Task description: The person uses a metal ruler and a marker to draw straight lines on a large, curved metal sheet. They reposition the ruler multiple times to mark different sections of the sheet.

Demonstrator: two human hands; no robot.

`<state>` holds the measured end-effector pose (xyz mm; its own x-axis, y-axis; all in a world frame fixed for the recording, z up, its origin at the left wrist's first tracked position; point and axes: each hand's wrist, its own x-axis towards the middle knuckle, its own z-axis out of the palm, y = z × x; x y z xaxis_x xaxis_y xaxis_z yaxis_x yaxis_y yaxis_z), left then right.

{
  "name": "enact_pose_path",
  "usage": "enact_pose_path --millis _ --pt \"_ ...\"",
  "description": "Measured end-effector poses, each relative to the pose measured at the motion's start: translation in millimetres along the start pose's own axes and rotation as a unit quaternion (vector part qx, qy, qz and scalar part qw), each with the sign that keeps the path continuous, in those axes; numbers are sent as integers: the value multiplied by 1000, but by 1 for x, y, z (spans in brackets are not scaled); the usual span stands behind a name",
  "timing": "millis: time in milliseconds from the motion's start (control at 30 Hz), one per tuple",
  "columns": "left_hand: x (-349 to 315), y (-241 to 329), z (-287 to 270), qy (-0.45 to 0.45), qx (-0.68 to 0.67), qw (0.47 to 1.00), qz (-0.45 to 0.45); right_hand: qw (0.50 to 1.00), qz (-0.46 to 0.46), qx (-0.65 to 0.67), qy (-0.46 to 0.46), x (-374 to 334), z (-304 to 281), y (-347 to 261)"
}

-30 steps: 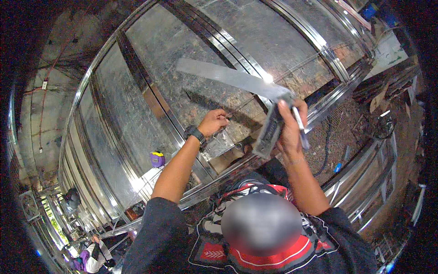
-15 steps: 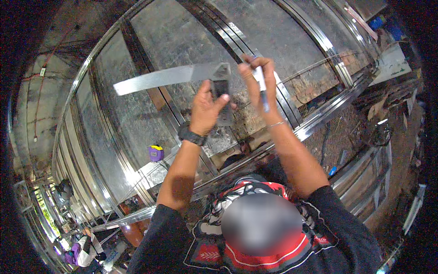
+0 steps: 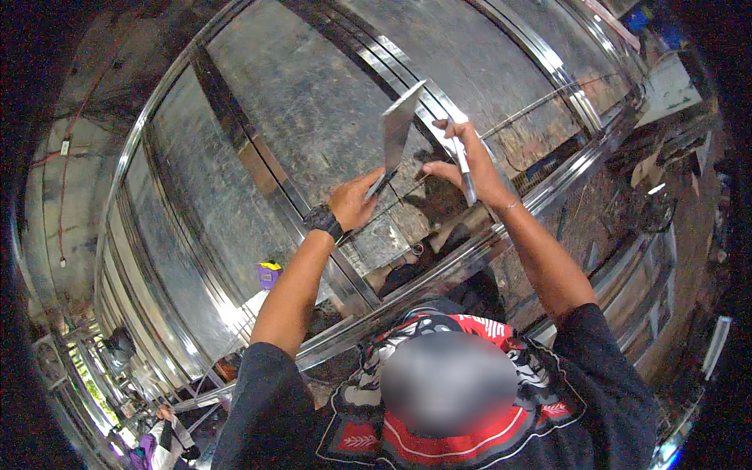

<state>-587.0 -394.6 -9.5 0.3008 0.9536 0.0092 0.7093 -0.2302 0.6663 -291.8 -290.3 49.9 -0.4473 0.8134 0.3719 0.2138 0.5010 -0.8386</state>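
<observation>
My left hand (image 3: pixel 354 202), with a black watch on its wrist, is closed round the dark handle of a try square (image 3: pixel 403 125). The square's broad silver blade stands up and away from my fingers, seen nearly along its length. To its right, my right hand (image 3: pixel 484 174) has a white and dark marker pen (image 3: pixel 460 157) tucked against its fingers. The thumb and index finger of that hand are spread apart. Both hands are above a metal frame, whose shiny bars (image 3: pixel 262 163) cross scuffed grey sheet panels (image 3: pixel 305 94).
A purple and yellow tape measure (image 3: pixel 269 274) lies on the frame left of my left forearm. The frame's near rail (image 3: pixel 560 184) runs diagonally in front of me. Another person (image 3: pixel 160 439) is at the lower left. Metal pieces lie on the right.
The try square has swung from lying broadside to the left to pointing up and away. My right hand has shifted slightly right and down with the marker pen.
</observation>
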Motion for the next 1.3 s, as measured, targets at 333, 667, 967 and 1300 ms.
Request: enact_pose_path --millis 333,667,967,1300 --pt "15 74 -17 -134 209 964 -97 956 79 259 -115 50 8 -52" --pt "-7 37 27 -80 153 981 -85 950 11 205 -235 66 8 -40" --pt "0 43 1 -89 67 992 -53 939 -25 207 -273 73 10 -38" --pt "-18 53 12 7 96 991 -93 938 -44 193 -286 80 7 -42"
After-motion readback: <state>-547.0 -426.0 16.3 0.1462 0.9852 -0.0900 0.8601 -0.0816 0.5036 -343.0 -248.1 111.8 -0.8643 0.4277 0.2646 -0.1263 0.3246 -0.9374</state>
